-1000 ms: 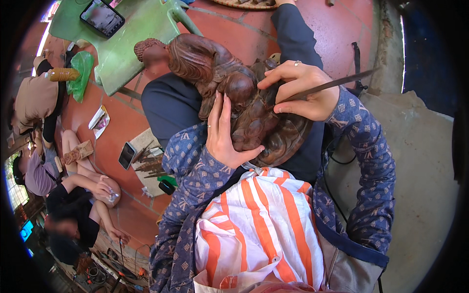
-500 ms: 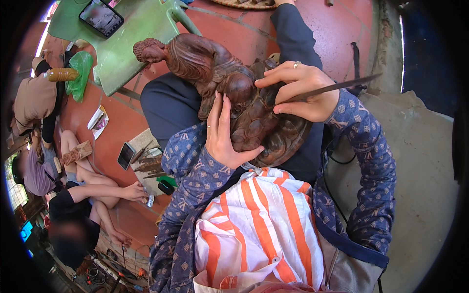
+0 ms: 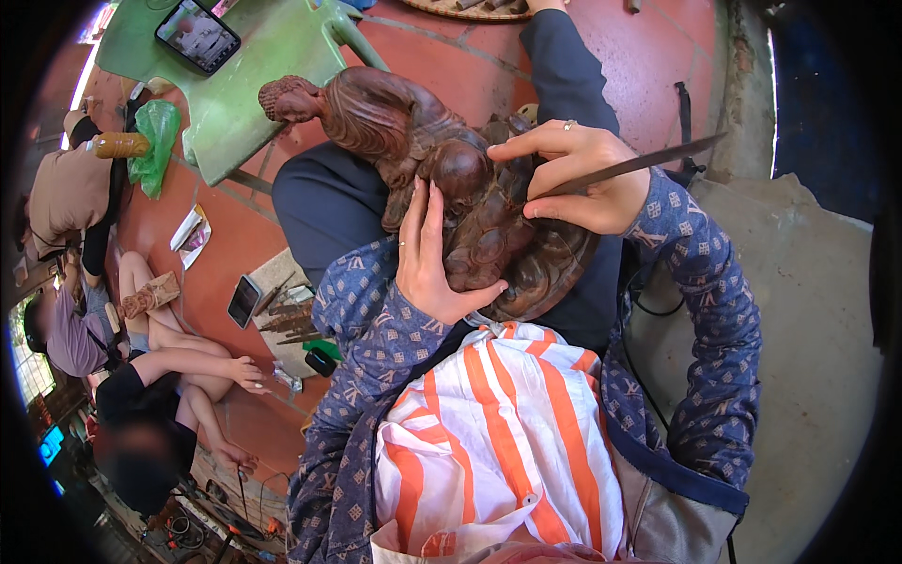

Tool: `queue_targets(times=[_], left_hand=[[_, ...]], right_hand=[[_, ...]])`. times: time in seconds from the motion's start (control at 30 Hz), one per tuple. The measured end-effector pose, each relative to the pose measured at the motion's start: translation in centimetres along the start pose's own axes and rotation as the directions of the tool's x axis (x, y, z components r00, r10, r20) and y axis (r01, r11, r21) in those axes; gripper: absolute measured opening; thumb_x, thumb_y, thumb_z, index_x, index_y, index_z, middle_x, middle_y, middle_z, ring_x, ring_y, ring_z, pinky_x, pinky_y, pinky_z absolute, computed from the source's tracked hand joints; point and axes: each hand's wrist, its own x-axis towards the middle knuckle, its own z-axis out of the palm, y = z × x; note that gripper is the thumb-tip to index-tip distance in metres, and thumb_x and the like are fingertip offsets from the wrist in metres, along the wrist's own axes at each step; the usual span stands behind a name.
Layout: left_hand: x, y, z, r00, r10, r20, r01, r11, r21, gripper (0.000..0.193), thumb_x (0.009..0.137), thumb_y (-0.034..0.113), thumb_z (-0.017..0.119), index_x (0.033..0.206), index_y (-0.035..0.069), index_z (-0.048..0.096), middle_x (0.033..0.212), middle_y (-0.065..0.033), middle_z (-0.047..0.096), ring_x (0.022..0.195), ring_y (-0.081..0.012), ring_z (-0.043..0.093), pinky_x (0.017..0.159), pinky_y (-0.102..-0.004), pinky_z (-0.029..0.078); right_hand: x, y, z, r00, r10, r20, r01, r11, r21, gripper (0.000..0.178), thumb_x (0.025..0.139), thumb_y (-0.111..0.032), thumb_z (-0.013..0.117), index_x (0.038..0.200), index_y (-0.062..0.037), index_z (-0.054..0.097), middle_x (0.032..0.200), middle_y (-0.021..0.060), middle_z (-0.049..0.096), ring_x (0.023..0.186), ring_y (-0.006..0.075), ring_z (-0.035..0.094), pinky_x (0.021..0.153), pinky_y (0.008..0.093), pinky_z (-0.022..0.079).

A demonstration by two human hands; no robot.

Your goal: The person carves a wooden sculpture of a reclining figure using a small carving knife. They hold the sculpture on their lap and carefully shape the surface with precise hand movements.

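— Where is the carving?

— The dark wooden statue (image 3: 442, 188) lies across my lap, its head toward the green plastic table (image 3: 254, 85), its round base toward my striped cloth (image 3: 498, 442).

— And your hands?

— My left hand (image 3: 430, 258) lies flat against the figure with fingers stretched up it and the thumb hooked under, bracing it. My right hand (image 3: 578, 177) is closed around a thin metal chisel (image 3: 639, 162), its tip against the carved folds, the shaft slanting away to my right.

— Anything nearby?

— A phone (image 3: 197, 35) on the table, more chisels (image 3: 287, 315) on the red tiled floor
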Motion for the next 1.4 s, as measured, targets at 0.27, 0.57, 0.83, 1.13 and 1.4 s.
queue_targets(times=[0.27, 0.57, 0.83, 1.13, 1.4], left_hand=[[0.0, 0.0, -0.2, 1.0, 0.005, 0.011, -0.005, 1.0, 0.008, 0.126, 0.053, 0.025, 0.093, 0.153, -0.001, 0.019, 0.153, -0.0318, 0.023, 0.14, -0.0465, 0.031, 0.113, -0.0494, 0.031], [0.0, 0.0, -0.2, 1.0, 0.004, 0.009, -0.004, 1.0, -0.004, 0.126, 0.053, 0.025, 0.093, 0.152, -0.001, 0.02, 0.153, -0.0326, 0.023, 0.14, -0.0466, 0.03, 0.113, -0.0493, 0.031], [0.0, 0.2, -0.2, 1.0, -0.008, 0.012, 0.008, 1.0, 0.001, 0.126, 0.053, 0.025, 0.093, 0.153, -0.001, 0.02, 0.153, -0.0326, 0.023, 0.14, -0.0465, 0.031, 0.113, -0.0498, 0.031], [0.0, 0.2, -0.1, 1.0, -0.005, 0.007, 0.005, 1.0, -0.005, 0.125, 0.053, 0.025, 0.093, 0.152, -0.001, 0.02, 0.152, -0.0325, 0.024, 0.14, -0.0465, 0.031, 0.113, -0.0492, 0.031], [0.0, 0.2, -0.2, 1.0, -0.012, 0.008, 0.012, 1.0, -0.005, 0.125, 0.054, 0.025, 0.093, 0.152, -0.002, 0.02, 0.153, -0.0322, 0.024, 0.14, -0.0464, 0.031, 0.113, -0.0493, 0.031]], right_hand=[[0.0, -2.0, 0.8, 0.993, 0.122, -0.011, -0.122, 0.987, -0.103, 0.016, 0.073, -0.022, 0.081, 0.075, -0.0087, 0.073, 0.121, 0.0116, 0.066, 0.108, 0.0313, 0.061, 0.092, 0.0421, 0.047], [0.1, -0.7, -0.2, 0.995, 0.069, 0.077, -0.064, 0.996, -0.065, 0.014, 0.071, -0.015, 0.081, 0.074, -0.0058, 0.072, 0.12, 0.0143, 0.067, 0.111, 0.0363, 0.06, 0.09, 0.045, 0.049], [0.4, -1.8, 0.3, 0.995, 0.092, 0.036, -0.086, 0.985, -0.151, 0.014, 0.077, -0.024, 0.079, 0.079, -0.0116, 0.072, 0.117, 0.0075, 0.067, 0.099, 0.031, 0.062, 0.088, 0.0411, 0.049], [0.7, -0.4, -1.1, 0.988, 0.011, 0.155, 0.006, 0.994, -0.11, 0.014, 0.074, -0.018, 0.08, 0.076, -0.0072, 0.071, 0.122, 0.0138, 0.065, 0.101, 0.0329, 0.061, 0.087, 0.0428, 0.049], [1.1, -1.6, -0.6, 0.992, 0.025, 0.126, -0.007, 0.989, -0.145, 0.016, 0.073, -0.019, 0.08, 0.075, -0.0064, 0.071, 0.123, 0.0164, 0.064, 0.1, 0.0336, 0.06, 0.085, 0.0432, 0.049]])
